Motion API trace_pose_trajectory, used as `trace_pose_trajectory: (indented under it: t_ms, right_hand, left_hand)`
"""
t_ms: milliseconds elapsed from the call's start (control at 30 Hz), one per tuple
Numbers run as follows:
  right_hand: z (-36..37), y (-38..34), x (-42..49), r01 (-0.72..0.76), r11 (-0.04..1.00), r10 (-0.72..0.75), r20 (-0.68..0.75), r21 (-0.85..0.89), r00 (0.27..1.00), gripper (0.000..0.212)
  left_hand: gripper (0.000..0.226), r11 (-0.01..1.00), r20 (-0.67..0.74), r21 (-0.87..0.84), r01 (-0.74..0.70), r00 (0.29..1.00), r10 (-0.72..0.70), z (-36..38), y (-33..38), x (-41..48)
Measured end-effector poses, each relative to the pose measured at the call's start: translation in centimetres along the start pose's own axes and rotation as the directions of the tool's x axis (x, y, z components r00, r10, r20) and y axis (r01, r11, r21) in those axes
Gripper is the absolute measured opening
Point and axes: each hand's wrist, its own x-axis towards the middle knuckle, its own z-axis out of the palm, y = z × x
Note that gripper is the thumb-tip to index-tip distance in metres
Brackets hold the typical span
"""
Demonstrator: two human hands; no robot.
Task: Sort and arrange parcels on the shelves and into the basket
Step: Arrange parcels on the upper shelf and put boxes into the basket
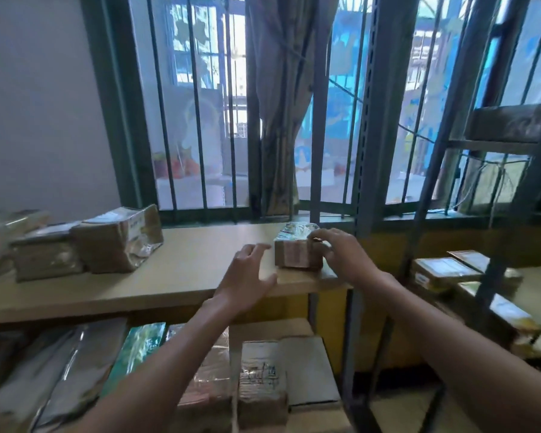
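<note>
Here, a person's right hand (341, 254) curls its fingers over the top and right side of a small taped parcel (297, 250) standing near the right end of the top shelf board (169, 276), close to the near edge. The left hand (247, 273) hovers just left of the parcel, fingers spread and apart, not touching it (blur makes the exact gap hard to read). It looks poised to square the box or steady it from the other side. A row of larger brown parcels (116, 242) sits at the far left of the same board, well apart, which suggests the small one is being given its own spot by size. More wrapped packages (263, 379) lie packed flat on the lower shelf, near the camera. Further parcels (444, 270) rest on the adjoining rack at right. No basket is in view.
</note>
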Motion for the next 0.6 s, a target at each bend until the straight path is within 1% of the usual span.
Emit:
trace_pose_trajectory:
  t_ms: [67, 133, 167, 200, 233, 300, 367, 400, 433, 500, 533, 600]
  right_hand:
    - [-0.6, -1.6, 0.8, 0.015, 0.993, -0.017, 0.017, 0.120, 1.000, 0.024]
    - [-1.6, -3.4, 1.6, -0.003, 0.961, -0.004, 0.023, 0.278, 1.000, 0.022]
    - [-2.3, -4.3, 2.0, -0.024, 0.933, 0.012, 0.034, 0.359, 0.999, 0.021]
    - [-2.9, -5.1, 2.3, -0.053, 0.897, 0.030, 0.059, 0.439, 0.998, 0.021]
    - [-3.4, -5.8, 2.6, -0.088, 0.849, 0.047, 0.093, 0.521, 0.995, 0.023]
    - [-3.9, -7.1, 2.9, -0.144, 0.738, 0.066, 0.142, 0.659, 0.988, 0.027]
    - [-3.7, -8.2, 3.2, -0.157, 0.650, 0.085, 0.134, 0.744, 0.987, 0.027]
    - [-3.4, -8.6, 3.4, -0.148, 0.631, 0.092, 0.116, 0.762, 0.989, 0.027]
    - [-3.0, -8.8, 3.6, -0.136, 0.635, 0.094, 0.099, 0.761, 0.991, 0.027]
    - [-2.0, -9.0, 3.6, -0.118, 0.645, 0.078, 0.088, 0.755, 0.993, 0.026]
    - [-1.6, -9.0, 3.5, -0.118, 0.629, 0.071, 0.094, 0.768, 0.993, 0.027]
    - [-1.2, -8.9, 3.1, -0.136, 0.584, 0.073, 0.115, 0.800, 0.991, 0.036]
  left_hand:
    - [0.074, 0.999, -0.019, 0.044, -0.006, 1.000, 0.007, -1.0, -0.4, 0.4]
    - [0.088, 0.994, -0.069, 0.101, -0.027, 0.997, 0.034, -2.3, -0.8, 0.8]
    - [0.093, 0.995, -0.095, 0.087, -0.050, 0.994, 0.059, -2.9, -1.0, 1.0]
    - [0.095, 0.997, -0.110, 0.028, -0.076, 0.991, 0.078, -3.6, -1.2, 1.2]
    - [0.094, 0.994, -0.105, -0.066, -0.090, 0.991, 0.083, -4.2, -1.2, 1.3]
    - [0.085, 0.955, -0.033, -0.288, -0.067, 0.998, 0.060, -5.3, -1.1, 1.0]
    - [0.069, 0.877, 0.029, -0.480, 0.005, 1.000, 0.010, -5.6, -1.2, 0.7]
    - [0.062, 0.830, 0.039, -0.557, 0.041, 0.999, -0.023, -5.6, -1.3, 0.6]
    - [0.056, 0.781, 0.048, -0.620, 0.071, 0.997, -0.052, -5.7, -1.4, 0.6]
    - [0.051, 0.711, 0.078, -0.694, 0.114, 0.993, -0.084, -6.0, -1.5, 0.7]
    - [0.051, 0.695, 0.092, -0.707, 0.128, 0.992, -0.089, -6.0, -1.6, 0.7]
    - [0.049, 0.680, 0.123, -0.718, 0.145, 0.989, -0.081, -6.1, -1.5, 0.6]
